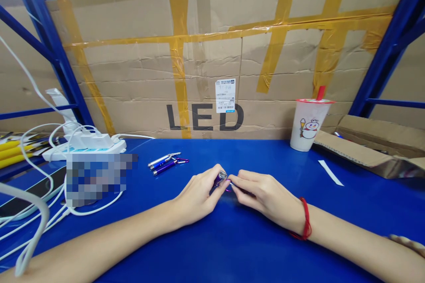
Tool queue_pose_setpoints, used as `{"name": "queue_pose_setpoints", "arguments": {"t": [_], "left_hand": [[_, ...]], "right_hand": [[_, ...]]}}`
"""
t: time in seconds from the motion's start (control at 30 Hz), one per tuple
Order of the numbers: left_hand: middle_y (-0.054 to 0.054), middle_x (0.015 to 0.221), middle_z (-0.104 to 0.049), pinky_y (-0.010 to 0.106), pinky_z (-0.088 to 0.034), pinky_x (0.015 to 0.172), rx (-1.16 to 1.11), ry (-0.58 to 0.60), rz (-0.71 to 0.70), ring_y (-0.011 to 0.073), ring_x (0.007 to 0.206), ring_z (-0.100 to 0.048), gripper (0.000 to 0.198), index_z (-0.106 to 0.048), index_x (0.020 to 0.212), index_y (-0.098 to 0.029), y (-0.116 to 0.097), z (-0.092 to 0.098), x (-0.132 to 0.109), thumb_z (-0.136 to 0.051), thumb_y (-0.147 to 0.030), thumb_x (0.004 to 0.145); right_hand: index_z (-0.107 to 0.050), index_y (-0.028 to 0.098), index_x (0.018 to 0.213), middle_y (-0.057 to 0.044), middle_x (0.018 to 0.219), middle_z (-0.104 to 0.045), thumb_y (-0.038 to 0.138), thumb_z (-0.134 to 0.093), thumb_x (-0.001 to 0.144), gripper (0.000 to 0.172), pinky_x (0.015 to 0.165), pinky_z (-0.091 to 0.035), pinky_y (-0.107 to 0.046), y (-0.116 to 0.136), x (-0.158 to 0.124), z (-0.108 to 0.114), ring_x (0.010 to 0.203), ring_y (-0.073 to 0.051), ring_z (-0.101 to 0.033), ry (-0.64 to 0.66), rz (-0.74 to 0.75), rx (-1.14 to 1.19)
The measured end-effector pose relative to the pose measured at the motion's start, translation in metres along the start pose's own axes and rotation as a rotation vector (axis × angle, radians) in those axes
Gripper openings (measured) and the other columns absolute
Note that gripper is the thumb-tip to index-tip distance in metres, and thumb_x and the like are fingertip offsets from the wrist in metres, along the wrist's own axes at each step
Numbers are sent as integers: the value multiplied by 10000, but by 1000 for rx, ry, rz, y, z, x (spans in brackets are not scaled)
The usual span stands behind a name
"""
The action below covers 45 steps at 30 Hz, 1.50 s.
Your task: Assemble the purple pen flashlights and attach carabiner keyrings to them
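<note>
My left hand [202, 190] is closed around a small purple keychain flashlight [218, 178], its silver end showing between thumb and fingers. Close beside it, my right hand [262, 192] pinches a small purple metal clip [229, 181] at that end. Fingers cover most of the clip, so how it joins the flashlight cannot be seen. Farther back on the left lie three similar slim flashlights: a silver one [159, 160], a blue one [160, 163] and a purple one [165, 167]. Small clips are at their right ends.
On the blue table [232, 247] a white power strip [99, 141], looping cables and a phone [33, 190] occupy the left. To the right are a lidded drink cup [307, 126], a white paper strip [330, 173] and an open cardboard box [365, 148]. A large carton [142, 79] stands behind.
</note>
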<state>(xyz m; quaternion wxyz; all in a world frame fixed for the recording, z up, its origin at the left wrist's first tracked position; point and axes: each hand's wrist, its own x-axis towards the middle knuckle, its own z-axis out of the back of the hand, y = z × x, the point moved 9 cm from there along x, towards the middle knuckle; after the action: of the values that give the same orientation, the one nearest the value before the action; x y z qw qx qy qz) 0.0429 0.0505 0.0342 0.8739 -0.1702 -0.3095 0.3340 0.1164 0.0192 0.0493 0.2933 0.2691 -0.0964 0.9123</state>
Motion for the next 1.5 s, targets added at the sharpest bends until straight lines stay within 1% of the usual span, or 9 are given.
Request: {"name": "queue_pose_setpoints", "arguments": {"t": [0.17, 0.27, 0.5, 0.8, 0.97, 1.17, 1.3, 1.4, 1.5], "left_hand": [[-33, 728, -474, 248, -346, 594, 19, 56, 106, 120, 608, -434, 232, -354, 814, -221, 5, -1, -1, -266, -410, 916], [-25, 737, -487, 259, -359, 619, 21, 57, 114, 126, 615, -451, 285, -360, 810, -220, 3, 1, -1, -164, -385, 934], [-31, 723, -533, 243, -367, 617, 96, 116, 46, 128, 611, -503, 184, -381, 842, -222, -6, -3, -1, -264, -334, 929], [-11, 771, -560, 239, -384, 599, 201, 49, 22, 140, 635, -542, 193, -409, 842, -216, -6, -2, 2, -319, -370, 916], [-22, 748, -573, 234, -369, 575, 198, 31, 100, 140, 630, -552, 202, -414, 826, -215, -1, 1, 2, -322, -371, 914], [-44, 688, -586, 225, -376, 579, 165, -2, 178, 135, 621, -569, 199, -449, 919, -225, 5, 5, 2, -323, -379, 915], [-4, 788, -612, 257, -407, 618, 325, -43, 189, 164, 711, -577, 240, -500, 927, -223, 8, 10, 1, -334, -394, 904], [30, 810, -619, 297, -425, 645, 527, -2, 150, 206, 778, -568, 249, -544, 888, -205, 9, 9, 3, -359, -372, 893], [68, 877, -625, 333, -438, 693, 677, 62, 130, 240, 847, -558, 224, -567, 868, -174, 12, 8, 5, -396, -319, 881]], "right_hand": [[-613, 113, 887, -29, 657, -530, 212, -370, 915, 263, 559, -412, -228, -16, -1, 12, 585, -123, -490, -126, -94, 121], [-613, 123, 924, -36, 706, -552, 209, -409, 906, 222, 614, -425, -229, -26, -5, 20, 632, -122, -516, -228, -175, 178], [-602, 134, 1023, -41, 753, -574, 209, -428, 902, 226, 640, -450, -225, -18, -7, 26, 671, -123, -542, -314, -169, 214], [-608, 165, 997, -44, 764, -594, 259, -383, 920, 256, 651, -480, -250, -16, -3, 18, 683, -134, -561, -243, -209, 256], [-608, 148, 987, -49, 764, -586, 248, -381, 920, 257, 654, -471, -248, -18, -3, 16, 684, -137, -564, -236, -208, 252], [-593, 155, 1027, -32, 752, -564, 261, -382, 923, 258, 657, -462, -243, -23, -2, 10, 680, -131, -552, -179, -233, 236], [-536, 208, 1173, -41, 869, -612, 299, -375, 924, 310, 697, -489, -265, -30, -3, -3, 796, -153, -595, -56, -263, 163], [-486, 238, 1246, -53, 962, -630, 308, -359, 924, 353, 667, -506, -275, -36, -5, -11, 873, -176, -612, 25, -297, 88], [-429, 261, 1295, -36, 954, -633, 275, -385, 905, 393, 612, -501, -262, -40, -8, -16, 794, -160, -622, 83, -323, 68]]}}
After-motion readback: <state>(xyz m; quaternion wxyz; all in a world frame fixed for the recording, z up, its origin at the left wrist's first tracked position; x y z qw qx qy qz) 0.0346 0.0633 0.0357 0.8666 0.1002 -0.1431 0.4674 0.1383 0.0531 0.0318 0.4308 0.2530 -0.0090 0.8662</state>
